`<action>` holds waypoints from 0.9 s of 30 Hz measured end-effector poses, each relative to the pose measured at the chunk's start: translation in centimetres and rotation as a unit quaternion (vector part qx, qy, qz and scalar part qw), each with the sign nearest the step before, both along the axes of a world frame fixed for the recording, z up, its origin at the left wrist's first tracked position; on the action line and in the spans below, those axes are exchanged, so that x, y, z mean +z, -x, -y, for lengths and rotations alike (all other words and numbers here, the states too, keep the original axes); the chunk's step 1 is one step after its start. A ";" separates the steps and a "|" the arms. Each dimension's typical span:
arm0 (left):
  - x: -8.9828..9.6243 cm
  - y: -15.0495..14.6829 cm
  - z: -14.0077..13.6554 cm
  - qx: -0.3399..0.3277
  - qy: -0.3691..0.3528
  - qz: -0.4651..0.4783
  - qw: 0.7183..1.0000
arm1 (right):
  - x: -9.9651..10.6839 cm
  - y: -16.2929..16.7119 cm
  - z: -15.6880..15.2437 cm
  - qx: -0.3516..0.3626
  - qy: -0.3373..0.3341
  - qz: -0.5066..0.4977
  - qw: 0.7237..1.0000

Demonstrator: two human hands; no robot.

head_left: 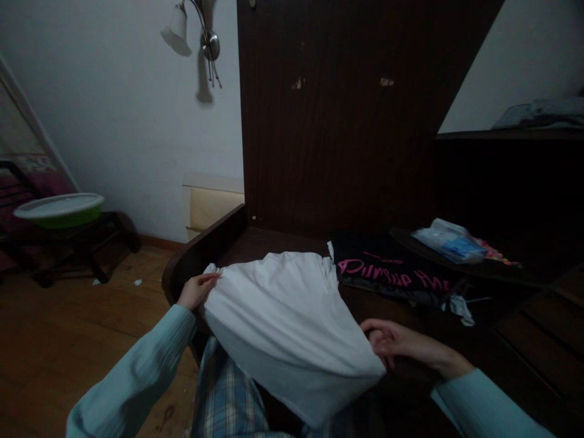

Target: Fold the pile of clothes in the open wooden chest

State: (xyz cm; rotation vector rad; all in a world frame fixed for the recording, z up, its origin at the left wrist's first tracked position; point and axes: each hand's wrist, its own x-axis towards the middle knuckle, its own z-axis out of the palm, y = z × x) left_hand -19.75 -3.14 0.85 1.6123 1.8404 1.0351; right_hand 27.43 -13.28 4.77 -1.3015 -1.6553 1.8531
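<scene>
A white cloth garment (pixel 283 316) is spread over the dark wooden bench and hangs down at the front above my plaid-covered legs. At its left corner, the fingers of my left hand (pixel 199 289) pinch the edge. My right hand (pixel 383 340) has its fingers curled on the right edge near the lower corner, with part of the fabric's edge hidden behind them. Just beyond the white garment, to the right, lies a folded black garment (pixel 392 264) with pink lettering.
A plastic packet (pixel 449 240) lies on a dark ledge at right. The wooden armrest (pixel 205 249) rises at left beside a tall dark panel (pixel 337 121). A green basin with a white rim (pixel 61 210) rests on a low stand. A lamp (pixel 177 30) is on the wall.
</scene>
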 end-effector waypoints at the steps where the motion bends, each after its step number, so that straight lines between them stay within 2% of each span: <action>1: 0.2 0.0 0.3 0.005 0.007 -0.040 0.999 | 0.0 -0.1 -0.2 -0.006 -0.018 0.032 0.999; 4: 0.9 -0.5 1.1 0.036 -0.018 -0.198 0.979 | 0.1 0.5 -1.5 -0.067 -0.096 0.092 0.989; 7: 1.7 -1.9 1.0 0.043 -0.110 -0.309 0.944 | 0.3 3.0 -3.3 -0.094 -0.158 0.100 0.978; 10: 2.0 -4.2 -0.1 -0.013 -0.161 -0.334 0.929 | 0.1 6.6 -6.0 -0.087 -0.259 0.100 0.957; 13: 1.3 -6.8 -1.8 -0.078 -0.164 -0.322 0.929 | -0.9 10.2 -9.6 -0.119 -0.407 0.120 0.898; 16: -0.1 -8.9 -3.3 -0.130 -0.141 -0.301 0.934 | -2.4 13.0 -13.2 -0.159 -0.486 0.131 0.850; 20: -1.1 -10.2 -4.8 -0.149 -0.089 -0.289 0.941 | -4.3 14.7 -16.3 -0.182 -0.508 0.159 0.827; 27: -0.5 -9.8 -6.7 -0.157 -0.082 -0.284 0.942 | -6.2 14.0 -17.6 -0.197 -0.485 0.278 0.805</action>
